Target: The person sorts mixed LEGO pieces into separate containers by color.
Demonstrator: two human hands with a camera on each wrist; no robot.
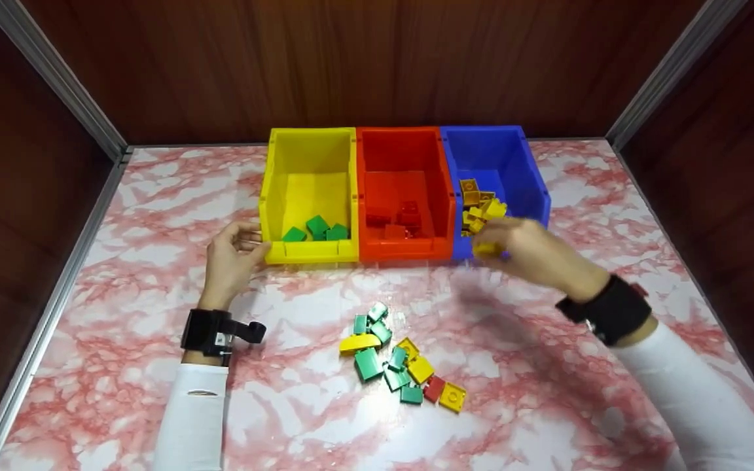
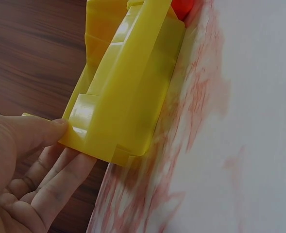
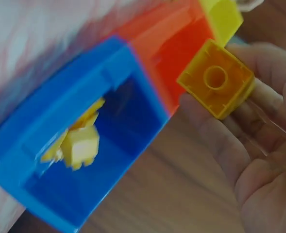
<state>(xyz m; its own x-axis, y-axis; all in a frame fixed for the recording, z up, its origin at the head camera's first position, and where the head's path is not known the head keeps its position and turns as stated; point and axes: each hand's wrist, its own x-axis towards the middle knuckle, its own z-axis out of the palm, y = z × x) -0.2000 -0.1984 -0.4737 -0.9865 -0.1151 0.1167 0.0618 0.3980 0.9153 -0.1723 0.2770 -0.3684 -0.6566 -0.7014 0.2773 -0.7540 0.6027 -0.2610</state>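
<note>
My right hand (image 1: pixel 527 252) pinches a yellow toy brick (image 3: pixel 216 80) between thumb and fingers, its hollow underside facing the right wrist camera. It is over the front of the blue bin (image 1: pixel 534 190), where several yellow bricks (image 1: pixel 468 190) lie. At the far left, my left hand (image 1: pixel 230 258) grips the front left corner of the yellow bin (image 1: pixel 311 253), with the thumb at the front and the fingers along the side. Green bricks (image 1: pixel 317 226) lie inside that bin. Between the two stands the red bin (image 1: pixel 406 248), holding red bricks (image 1: pixel 410 214).
On the marbled table (image 1: pixel 298 405), in front of the bins, lies a loose pile of green bricks (image 1: pixel 368 364), yellow bricks (image 1: pixel 420 369) and one red brick (image 1: pixel 434 388). A brown wood panel (image 1: pixel 390 65) rises behind the bins, with further panels at both sides.
</note>
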